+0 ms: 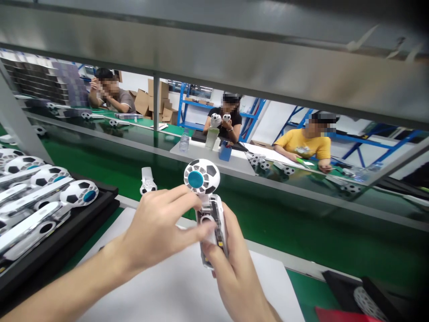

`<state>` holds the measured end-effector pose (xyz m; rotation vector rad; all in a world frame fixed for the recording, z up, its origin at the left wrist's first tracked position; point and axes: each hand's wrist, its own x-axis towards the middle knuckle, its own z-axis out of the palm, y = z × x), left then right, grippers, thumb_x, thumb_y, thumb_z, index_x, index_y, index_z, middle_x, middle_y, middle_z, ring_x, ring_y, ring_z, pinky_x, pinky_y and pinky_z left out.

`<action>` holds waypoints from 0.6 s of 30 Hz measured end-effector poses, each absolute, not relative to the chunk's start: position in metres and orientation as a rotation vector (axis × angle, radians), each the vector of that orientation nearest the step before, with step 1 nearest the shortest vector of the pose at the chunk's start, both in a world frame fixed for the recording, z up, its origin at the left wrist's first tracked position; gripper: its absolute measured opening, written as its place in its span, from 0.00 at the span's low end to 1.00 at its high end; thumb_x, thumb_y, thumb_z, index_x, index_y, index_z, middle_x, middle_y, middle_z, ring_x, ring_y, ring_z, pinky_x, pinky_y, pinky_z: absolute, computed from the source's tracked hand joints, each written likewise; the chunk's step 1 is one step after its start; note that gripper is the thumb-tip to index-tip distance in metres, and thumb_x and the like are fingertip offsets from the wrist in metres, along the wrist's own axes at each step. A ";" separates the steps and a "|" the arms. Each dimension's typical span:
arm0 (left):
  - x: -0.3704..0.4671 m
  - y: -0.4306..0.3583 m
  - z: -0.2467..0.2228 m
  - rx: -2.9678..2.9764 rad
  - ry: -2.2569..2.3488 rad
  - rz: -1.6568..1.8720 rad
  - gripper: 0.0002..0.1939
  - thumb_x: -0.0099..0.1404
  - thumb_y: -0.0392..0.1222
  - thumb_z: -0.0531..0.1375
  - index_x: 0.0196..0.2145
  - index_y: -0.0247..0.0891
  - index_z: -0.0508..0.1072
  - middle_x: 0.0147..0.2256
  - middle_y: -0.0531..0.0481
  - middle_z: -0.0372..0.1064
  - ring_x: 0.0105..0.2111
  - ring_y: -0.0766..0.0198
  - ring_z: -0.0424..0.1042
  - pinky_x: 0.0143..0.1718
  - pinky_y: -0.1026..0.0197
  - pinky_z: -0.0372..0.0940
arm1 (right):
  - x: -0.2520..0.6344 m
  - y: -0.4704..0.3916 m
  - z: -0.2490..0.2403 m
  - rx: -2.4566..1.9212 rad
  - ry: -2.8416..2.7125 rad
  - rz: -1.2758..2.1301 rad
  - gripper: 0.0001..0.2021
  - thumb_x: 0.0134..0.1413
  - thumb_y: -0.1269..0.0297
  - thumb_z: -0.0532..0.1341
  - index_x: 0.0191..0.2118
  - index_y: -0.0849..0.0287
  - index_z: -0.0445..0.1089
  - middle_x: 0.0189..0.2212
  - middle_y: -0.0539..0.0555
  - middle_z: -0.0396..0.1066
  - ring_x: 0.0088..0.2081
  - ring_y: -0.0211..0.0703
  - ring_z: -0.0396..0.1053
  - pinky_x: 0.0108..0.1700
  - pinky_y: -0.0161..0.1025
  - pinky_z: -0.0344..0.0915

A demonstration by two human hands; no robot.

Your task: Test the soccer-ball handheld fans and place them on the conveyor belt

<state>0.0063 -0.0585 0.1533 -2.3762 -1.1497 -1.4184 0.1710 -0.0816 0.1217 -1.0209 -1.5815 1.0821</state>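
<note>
Upright above the white sheet [161,293] is a handheld fan [211,201] with a round football-patterned head and a teal disc at its centre. Its handle is uncovered on the side facing me, so inner parts show. My right hand [233,264] is closed around the handle from the right, thumb across the front. My left hand [164,228] reaches in from the left, fingers bent at the neck under the head. The left thumb lies over the inside of the handle, slightly blurred; any small part under it is hidden.
Several similar fans [78,193] lie in a black foam tray [100,201] at left. Another white fan piece [147,181] rests on the green conveyor [268,223] ahead. A grey metal beam [214,53] crosses above. Three people sit across the line. Black foam [345,286] lies at lower right.
</note>
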 end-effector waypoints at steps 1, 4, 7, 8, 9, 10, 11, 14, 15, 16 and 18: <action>0.007 -0.059 0.153 -2.401 -1.160 -1.435 0.08 0.60 0.41 0.66 0.29 0.36 0.72 0.28 0.54 0.72 0.25 0.67 0.70 0.26 0.64 0.62 | 0.171 -0.082 0.122 -1.024 -1.579 1.082 0.26 0.63 0.62 0.54 0.65 0.48 0.55 0.33 0.51 0.64 0.25 0.39 0.58 0.28 0.37 0.62; 0.007 -0.060 0.152 -2.382 -1.254 -1.458 0.10 0.60 0.40 0.65 0.25 0.36 0.69 0.25 0.55 0.69 0.24 0.69 0.68 0.27 0.65 0.61 | 0.170 -0.081 0.122 -1.047 -1.561 1.117 0.25 0.62 0.63 0.54 0.64 0.46 0.56 0.33 0.50 0.64 0.25 0.39 0.58 0.28 0.36 0.61; 0.003 -0.054 0.151 -2.284 -1.376 -1.470 0.11 0.63 0.40 0.62 0.25 0.37 0.69 0.24 0.56 0.69 0.24 0.69 0.67 0.27 0.65 0.60 | 0.168 -0.081 0.122 -1.090 -1.506 1.205 0.29 0.59 0.66 0.54 0.65 0.45 0.54 0.31 0.49 0.64 0.27 0.39 0.60 0.26 0.35 0.60; 0.000 -0.051 0.152 -2.238 -1.419 -1.476 0.12 0.64 0.41 0.62 0.24 0.38 0.68 0.24 0.56 0.68 0.24 0.69 0.66 0.27 0.65 0.59 | 0.167 -0.080 0.122 -1.097 -1.481 1.234 0.30 0.58 0.66 0.55 0.66 0.46 0.54 0.31 0.49 0.65 0.28 0.40 0.61 0.25 0.34 0.59; -0.003 -0.048 0.152 -2.204 -1.466 -1.475 0.12 0.65 0.42 0.61 0.24 0.38 0.68 0.23 0.56 0.68 0.24 0.69 0.66 0.27 0.64 0.59 | 0.167 -0.080 0.122 -1.094 -1.453 1.267 0.30 0.58 0.66 0.55 0.66 0.46 0.53 0.33 0.50 0.66 0.29 0.40 0.62 0.24 0.34 0.59; -0.006 -0.044 0.153 -2.186 -1.522 -1.456 0.13 0.65 0.44 0.61 0.24 0.38 0.68 0.23 0.56 0.68 0.23 0.69 0.65 0.27 0.64 0.58 | 0.167 -0.079 0.122 -1.087 -1.422 1.303 0.30 0.57 0.65 0.56 0.66 0.47 0.53 0.34 0.51 0.67 0.29 0.41 0.63 0.23 0.34 0.59; -0.009 -0.039 0.153 -2.188 -1.587 -1.413 0.14 0.65 0.46 0.60 0.24 0.39 0.68 0.23 0.57 0.67 0.23 0.68 0.65 0.26 0.64 0.57 | 0.168 -0.078 0.122 -1.079 -1.389 1.339 0.30 0.58 0.64 0.56 0.65 0.47 0.52 0.36 0.52 0.68 0.30 0.41 0.65 0.23 0.34 0.59; -0.020 -0.024 0.151 -2.219 -1.808 -1.138 0.16 0.69 0.50 0.55 0.26 0.40 0.68 0.25 0.56 0.69 0.24 0.66 0.66 0.25 0.63 0.55 | 0.170 -0.075 0.122 -1.030 -1.304 1.421 0.30 0.58 0.61 0.57 0.64 0.50 0.50 0.41 0.55 0.69 0.32 0.44 0.68 0.24 0.36 0.63; -0.023 -0.018 0.147 -2.207 -1.875 -1.002 0.16 0.70 0.51 0.53 0.29 0.40 0.69 0.28 0.55 0.71 0.25 0.65 0.68 0.25 0.62 0.55 | 0.171 -0.074 0.122 -0.994 -1.292 1.433 0.30 0.58 0.61 0.58 0.64 0.50 0.49 0.41 0.55 0.69 0.32 0.44 0.69 0.24 0.36 0.64; -0.025 -0.012 0.141 -2.187 -1.930 -0.865 0.16 0.71 0.51 0.51 0.32 0.41 0.70 0.32 0.53 0.73 0.27 0.63 0.69 0.26 0.61 0.56 | 0.172 -0.074 0.123 -0.947 -1.286 1.444 0.30 0.58 0.62 0.59 0.64 0.51 0.49 0.41 0.55 0.69 0.32 0.44 0.69 0.25 0.37 0.65; -0.029 0.001 0.125 -2.161 -1.985 -0.639 0.13 0.71 0.49 0.51 0.40 0.41 0.71 0.41 0.48 0.73 0.32 0.57 0.72 0.27 0.59 0.59 | 0.173 -0.074 0.123 -0.865 -1.278 1.465 0.31 0.58 0.63 0.59 0.64 0.51 0.48 0.41 0.55 0.69 0.33 0.43 0.68 0.25 0.36 0.65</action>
